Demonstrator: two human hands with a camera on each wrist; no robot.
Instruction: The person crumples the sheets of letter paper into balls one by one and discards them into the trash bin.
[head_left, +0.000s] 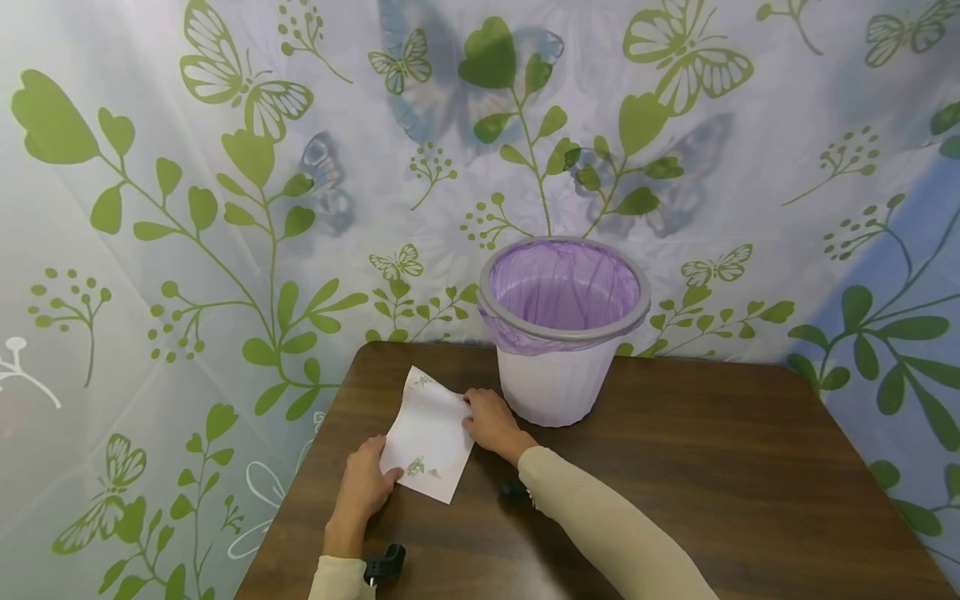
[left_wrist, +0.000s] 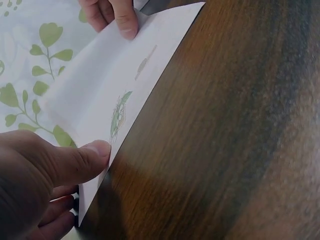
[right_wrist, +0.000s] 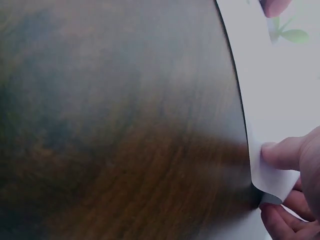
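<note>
A white sheet of paper [head_left: 429, 432] with small green plant prints lies at a slant over the left part of the table, its far corner curling up. My left hand [head_left: 364, 482] pinches the left edge; in the left wrist view its thumb [left_wrist: 92, 156] presses on the top face with the other fingers beneath. On the opposite edge, my right hand [head_left: 491, 421] grips the paper. The right wrist view shows that thumb on top and the fingers under a bent-up corner of the sheet [right_wrist: 272, 197].
A white bin [head_left: 551, 383] with a grey rim and a purple bag liner stands at the table's back edge, just beyond my right hand. The brown wooden table [head_left: 720, 467] stretches to the right. A curtain [head_left: 420, 192] printed with leaves and butterflies hangs behind.
</note>
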